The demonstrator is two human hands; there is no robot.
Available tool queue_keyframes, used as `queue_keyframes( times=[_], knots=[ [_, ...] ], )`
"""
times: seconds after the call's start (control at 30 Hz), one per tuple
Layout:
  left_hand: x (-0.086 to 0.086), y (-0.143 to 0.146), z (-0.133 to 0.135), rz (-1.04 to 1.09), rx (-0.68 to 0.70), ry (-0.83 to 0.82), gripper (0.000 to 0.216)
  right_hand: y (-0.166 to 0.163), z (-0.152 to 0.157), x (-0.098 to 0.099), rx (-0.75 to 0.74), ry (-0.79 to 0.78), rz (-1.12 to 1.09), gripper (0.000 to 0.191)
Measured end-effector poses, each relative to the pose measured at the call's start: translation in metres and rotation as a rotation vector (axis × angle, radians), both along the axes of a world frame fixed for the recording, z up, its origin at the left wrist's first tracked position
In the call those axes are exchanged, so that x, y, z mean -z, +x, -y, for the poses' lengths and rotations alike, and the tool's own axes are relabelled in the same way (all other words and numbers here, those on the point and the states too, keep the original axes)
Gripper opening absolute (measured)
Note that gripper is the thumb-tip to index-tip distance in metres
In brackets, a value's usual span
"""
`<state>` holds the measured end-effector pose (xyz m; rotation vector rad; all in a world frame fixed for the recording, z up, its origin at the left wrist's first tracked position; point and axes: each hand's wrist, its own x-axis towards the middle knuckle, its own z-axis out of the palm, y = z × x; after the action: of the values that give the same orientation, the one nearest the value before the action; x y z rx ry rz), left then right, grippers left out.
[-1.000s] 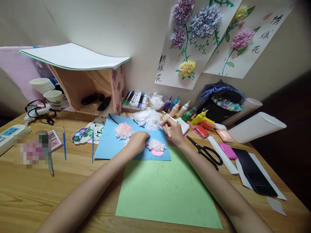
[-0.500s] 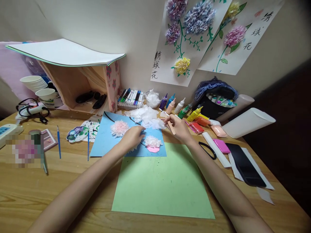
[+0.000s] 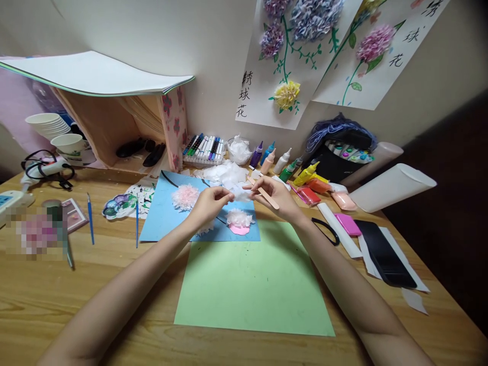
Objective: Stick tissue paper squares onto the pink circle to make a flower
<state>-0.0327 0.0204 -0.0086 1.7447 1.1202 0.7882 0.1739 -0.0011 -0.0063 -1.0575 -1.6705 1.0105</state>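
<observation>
My right hand grips a wooden craft stick, and its fingertips are at a pile of white tissue paper. Close beside it, my left hand is pinched above the blue sheet; whatever lies between its fingertips is too small to make out. On that sheet are a pink tissue flower and a white tissue flower over a pink patch. Another white tuft is partly hidden by my left wrist.
A green sheet lies in front. Paint bottles and a marker box stand behind. Paintbrushes and a paint palette are at left; a black phone and clay packets are at right.
My left hand has lifted from the blue sheet and moved closer to my right hand, its fingers now pinched. My right hand still holds the craft stick. The view has shifted slightly.
</observation>
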Motion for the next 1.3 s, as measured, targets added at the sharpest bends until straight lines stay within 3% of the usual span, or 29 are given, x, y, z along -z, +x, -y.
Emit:
queue_keyframes(
  times=[0.1, 0.2, 0.27, 0.33, 0.47, 0.6, 0.83, 1.07, 1.3],
  knots=[
    [-0.005, -0.007, -0.002, -0.09, 0.007, 0.021, 0.027, 0.007, -0.005, 0.008, 0.159, 0.018, 0.169, 0.022],
    [-0.018, -0.017, -0.004, -0.172, 0.098, 0.0, 0.029, 0.011, -0.005, 0.009, 0.363, 0.083, 0.413, 0.019],
    [-0.029, -0.024, -0.004, -0.222, 0.171, -0.043, 0.029, 0.01, 0.001, 0.001, 0.373, 0.137, 0.45, 0.023],
    [-0.038, -0.031, -0.003, -0.281, 0.271, -0.107, 0.027, 0.007, 0.01, -0.01, 0.185, 0.138, 0.395, 0.038],
    [-0.041, -0.036, -0.001, -0.421, 0.518, -0.232, 0.023, -0.003, 0.026, -0.025, -0.374, -0.101, 0.402, 0.051],
    [-0.026, -0.03, 0.002, -0.489, 0.627, -0.285, 0.023, -0.015, 0.028, -0.016, -0.424, -0.164, 0.463, 0.046],
    [-0.009, -0.016, 0.007, -0.604, 0.53, -0.115, 0.025, -0.018, 0.024, -0.006, -0.4, -0.137, 0.428, 0.036],
    [-0.008, -0.008, 0.015, -0.739, 0.317, 0.082, 0.022, -0.016, 0.022, -0.004, -0.374, -0.094, 0.425, 0.037],
    [-0.008, -0.003, 0.019, -0.802, 0.238, 0.241, 0.023, -0.018, 0.029, -0.013, -0.308, 0.078, 0.479, 0.043]
  ],
)
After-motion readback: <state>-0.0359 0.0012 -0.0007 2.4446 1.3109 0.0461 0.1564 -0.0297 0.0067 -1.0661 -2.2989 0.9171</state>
